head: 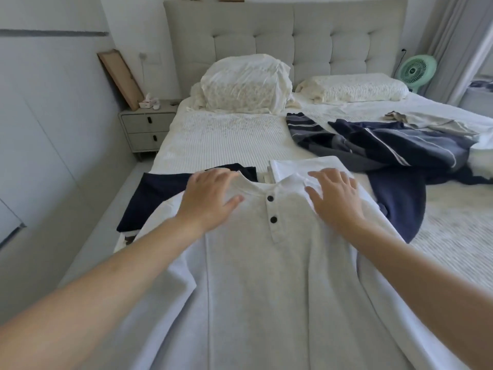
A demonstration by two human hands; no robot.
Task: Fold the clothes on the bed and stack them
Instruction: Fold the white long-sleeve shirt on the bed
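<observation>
Bed (pixel 226 137), tufted headboard (pixel 282 38), nightstand (pixel 146 129) beside. Left hand (pixel 209 198) and right hand (pixel 334 198), fingers spread flat, grasping nothing, press the white shirt (pixel 256 289) at its shoulders.

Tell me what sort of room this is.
Most likely a home bedroom: a bed with a tufted headboard and pillows, a nightstand beside it, and clothes such as the white shirt spread out.

Two bare forearms come in from the bottom corners, one from each side, and no sleeve shows on either up to where they leave view. The left hand (pixel 206 200) and the right hand (pixel 334 200) wear no gloves. No ring, watch or wristband can be seen on the fingers or wrists
</observation>
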